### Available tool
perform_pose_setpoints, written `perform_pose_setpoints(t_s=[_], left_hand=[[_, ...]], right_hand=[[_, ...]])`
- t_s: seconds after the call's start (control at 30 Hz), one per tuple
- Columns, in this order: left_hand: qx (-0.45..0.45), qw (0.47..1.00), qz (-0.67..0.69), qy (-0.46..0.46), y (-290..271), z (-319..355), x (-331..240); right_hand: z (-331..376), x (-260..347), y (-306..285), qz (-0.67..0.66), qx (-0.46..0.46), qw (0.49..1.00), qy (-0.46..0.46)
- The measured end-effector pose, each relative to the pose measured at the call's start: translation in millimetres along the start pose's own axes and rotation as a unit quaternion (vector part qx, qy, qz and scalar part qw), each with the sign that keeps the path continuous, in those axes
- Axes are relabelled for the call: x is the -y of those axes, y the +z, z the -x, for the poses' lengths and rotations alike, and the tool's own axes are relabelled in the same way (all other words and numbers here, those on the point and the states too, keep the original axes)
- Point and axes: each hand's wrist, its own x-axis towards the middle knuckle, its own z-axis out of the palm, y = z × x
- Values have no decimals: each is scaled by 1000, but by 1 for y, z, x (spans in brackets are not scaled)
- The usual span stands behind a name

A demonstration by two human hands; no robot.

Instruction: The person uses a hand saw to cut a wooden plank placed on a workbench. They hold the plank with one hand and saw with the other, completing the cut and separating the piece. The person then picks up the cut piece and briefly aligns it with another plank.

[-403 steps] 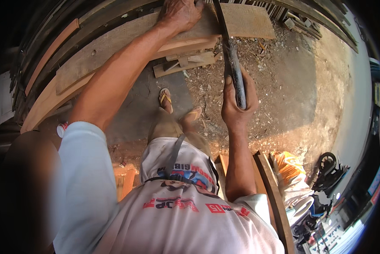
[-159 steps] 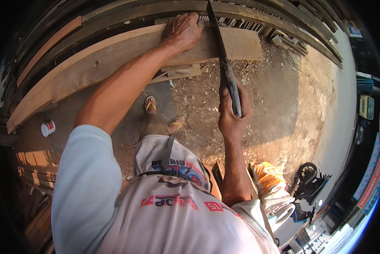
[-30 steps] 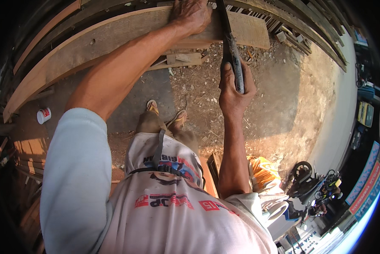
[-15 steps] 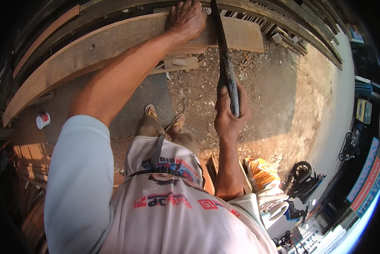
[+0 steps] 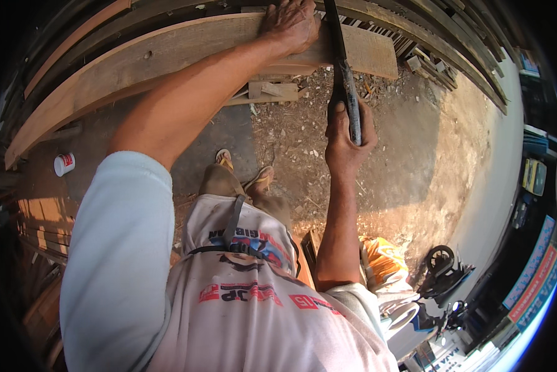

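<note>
A long, light brown wooden plank (image 5: 198,44) lies across the far side, its cut end toward the right. My left hand (image 5: 291,26) bears down on it just left of the saw, fingers bent over toward the far edge, the tips partly hidden. A handsaw (image 5: 339,56) with a dark blade crosses the plank near its right end, pointing away from me. My right hand (image 5: 351,127) is wrapped round the saw's worn, dark handle, thumb on the left side. The far tip of the blade runs out of the picture.
More long boards (image 5: 409,25) lie behind the plank. Beneath it are short offcuts (image 5: 266,93), with wood chips strewn over the ground. A white cup (image 5: 64,163) stands at the left; an orange and white bag (image 5: 384,263) and a parked motorbike (image 5: 443,273) are at the right.
My right hand has pushed the saw forward, away from me, along its cut line. The left hand stays on the plank. The whole view has shifted slightly.
</note>
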Motion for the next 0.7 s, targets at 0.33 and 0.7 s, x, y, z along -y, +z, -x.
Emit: perform_pose_setpoints(t_s=[0.33, 0.7], left_hand=[[-34, 999, 6, -14, 8, 0, -2], [-35, 998, 31, 40, -5, 19, -7]], right_hand=[[9, 16, -1, -13, 17, 998, 56], [51, -9, -15, 18, -21, 999, 45]])
